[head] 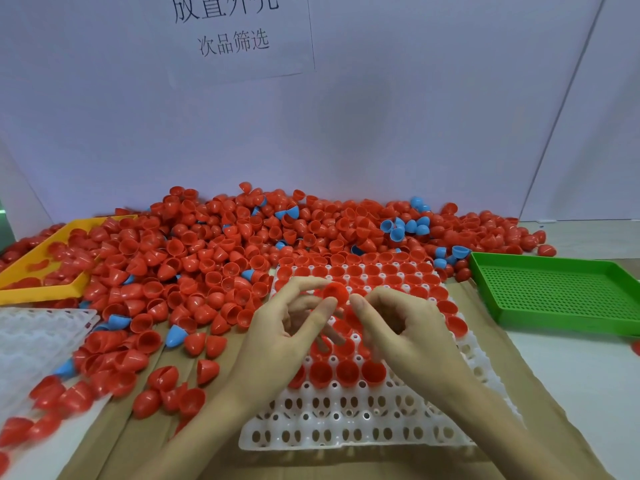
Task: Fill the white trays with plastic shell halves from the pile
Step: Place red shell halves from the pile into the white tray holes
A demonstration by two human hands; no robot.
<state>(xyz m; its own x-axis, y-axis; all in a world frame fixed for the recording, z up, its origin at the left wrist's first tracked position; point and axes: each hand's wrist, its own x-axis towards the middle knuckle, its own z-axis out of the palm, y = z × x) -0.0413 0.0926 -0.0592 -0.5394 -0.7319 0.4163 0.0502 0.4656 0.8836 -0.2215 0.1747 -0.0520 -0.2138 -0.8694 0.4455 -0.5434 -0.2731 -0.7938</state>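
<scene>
Both hands meet over the white tray [346,434] at the tabletop's near edge: left hand [277,341] fingers pinch a red shell half [335,292], right hand [401,327] fingers loosely curled (seemingly holding nothing), probably steadying it for seating.

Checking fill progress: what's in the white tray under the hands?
White tray: red shell halves fill the far rows; the nearest rows sit empty. Left hand and right hand cover the middle cups.
</scene>
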